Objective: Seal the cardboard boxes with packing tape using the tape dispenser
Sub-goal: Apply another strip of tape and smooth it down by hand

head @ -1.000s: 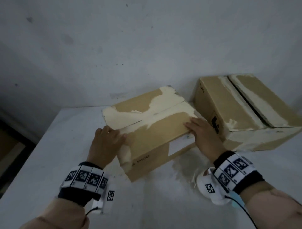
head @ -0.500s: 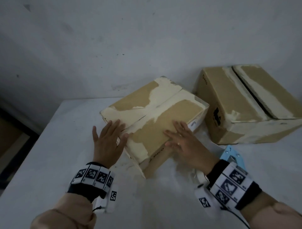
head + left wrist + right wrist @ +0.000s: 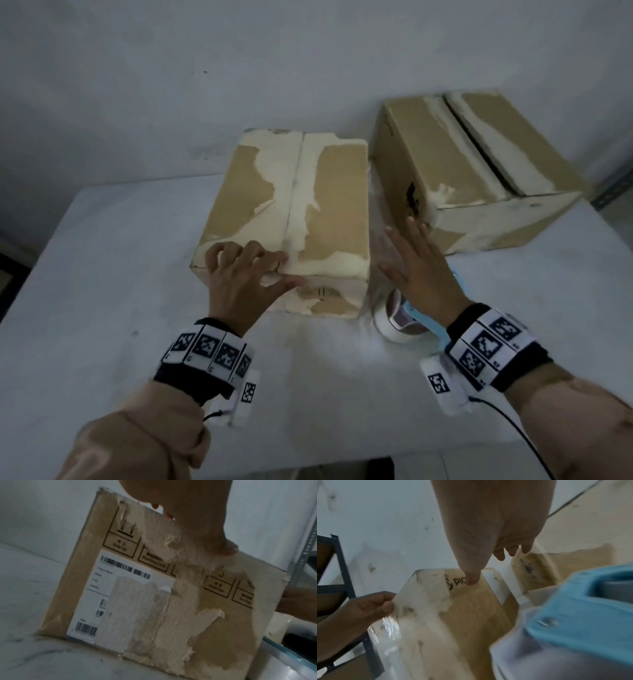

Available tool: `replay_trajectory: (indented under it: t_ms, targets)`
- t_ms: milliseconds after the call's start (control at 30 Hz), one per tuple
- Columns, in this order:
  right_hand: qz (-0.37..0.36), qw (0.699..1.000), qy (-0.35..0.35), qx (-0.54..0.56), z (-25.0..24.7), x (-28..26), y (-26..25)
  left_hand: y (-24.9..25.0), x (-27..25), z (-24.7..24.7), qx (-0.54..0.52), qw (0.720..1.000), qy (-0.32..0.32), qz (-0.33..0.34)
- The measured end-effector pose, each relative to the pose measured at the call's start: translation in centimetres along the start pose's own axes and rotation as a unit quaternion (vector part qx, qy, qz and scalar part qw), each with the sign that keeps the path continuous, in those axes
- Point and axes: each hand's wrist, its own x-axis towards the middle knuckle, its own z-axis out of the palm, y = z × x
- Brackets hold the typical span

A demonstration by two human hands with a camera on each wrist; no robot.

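The near cardboard box [image 3: 322, 219] stands on the white table [image 3: 102, 274], flaps down, its centre seam running away from me. My left hand [image 3: 260, 270] holds its front top edge, bent fingers on top and thumb on the labelled front face [image 3: 120, 595]. My right hand [image 3: 407, 253] hovers flat with fingers spread just right of the box; its thumb [image 3: 471, 580] is by the box's side, and contact is unclear. Under that wrist lies the blue tape dispenser [image 3: 418, 313] with its roll of tape [image 3: 582, 608]. A second box [image 3: 472, 164] sits at the back right.
A pale wall [image 3: 171, 85] runs close behind both boxes. A dark metal shelf [image 3: 342, 574] stands off to the left, and a grey shelf upright [image 3: 616, 192] shows at the far right. Bare table surface lies in front of the boxes.
The near box has turned so its seam points away from me. My right hand came off the box top to its right side; my left hand moved onto the front edge.
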Motion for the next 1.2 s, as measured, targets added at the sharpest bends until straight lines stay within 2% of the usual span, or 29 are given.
replay_trajectory:
  t_ms: [133,267,333,467,567,633,700,800,867,1000,1100,1200]
  targets:
    - [0.062,0.998,0.009,-0.025,0.5,-5.2,3.0,1.8,0.5,0.9,-0.059,0.998,-0.016,-0.024]
    - [0.106,0.992,-0.064,-0.03,1.8,-9.1,5.5,2.8,1.0,0.9,-0.081,0.994,-0.071,-0.021]
    - [0.118,0.99,-0.076,-0.013,2.3,-10.0,6.1,3.0,1.2,0.7,-0.078,0.993,-0.09,-0.025]
    - [0.104,0.993,-0.048,-0.031,2.1,-10.1,6.4,3.1,1.3,0.3,-0.073,0.989,-0.121,-0.033]
    - [0.05,0.998,0.007,-0.042,0.7,-10.3,6.0,3.2,1.5,0.0,-0.082,0.986,-0.138,-0.04]
    - [0.068,0.998,0.007,-0.011,-1.7,-10.3,5.2,3.3,1.6,-0.2,-0.085,0.985,-0.148,-0.036]
    - [0.109,0.991,-0.001,0.071,-4.4,-10.0,4.2,3.3,1.7,-0.4,-0.091,0.982,-0.16,-0.035]
    - [0.161,0.967,0.001,0.195,-8.6,-8.7,3.1,3.0,1.9,-0.8,-0.135,0.975,-0.166,-0.054]
    - [0.159,0.963,0.02,0.216,-10.4,-7.9,2.7,2.6,2.4,-1.3,-0.152,0.972,-0.156,-0.084]
    - [0.141,0.946,0.046,0.29,-13.0,-6.4,2.1,1.0,3.2,-1.7,-0.095,0.973,-0.157,-0.143]
    - [0.132,0.915,0.013,0.381,-14.3,-5.1,1.5,-0.6,3.3,-1.5,-0.031,0.949,-0.229,-0.213]
    - [0.095,0.915,0.007,0.393,-14.0,-3.8,0.5,-1.7,3.7,-1.2,0.006,0.909,-0.323,-0.262]
